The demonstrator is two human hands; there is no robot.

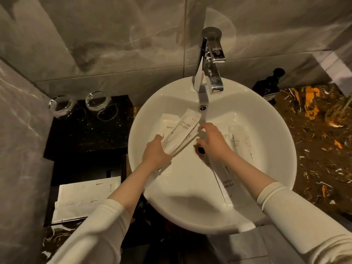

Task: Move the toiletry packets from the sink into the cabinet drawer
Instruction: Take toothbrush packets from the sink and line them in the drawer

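Toiletry packets [182, 130] lie in the white sink [276, 164], and a few of them are already gathered in a fan. The left hand [155, 152] grips this fan at its lower end, with the toothbrush packet [185, 128] on top and a comb packet [168, 124] under it. The right hand [213, 140] hovers over the drain [200, 149], its fingers bent down to the top edge of the bundle; I cannot tell if it already pinches a packet or only touches it. Another toothbrush packet [227, 181] lies along the bowl toward the person, and one more packet [242, 143] rests on the right slope. In the open drawer [55, 180] at the left, beside the sink, a comb packet [85, 199] lies already with others.

To do this step well, I think the right hand should slide each loose packet flat against the bundle, so the left hand can clamp them together. The glazed bowl looks slippery, so it is better to lift a packet by its edge than to press on it. The bundle should be held firm before it travels to the drawer.
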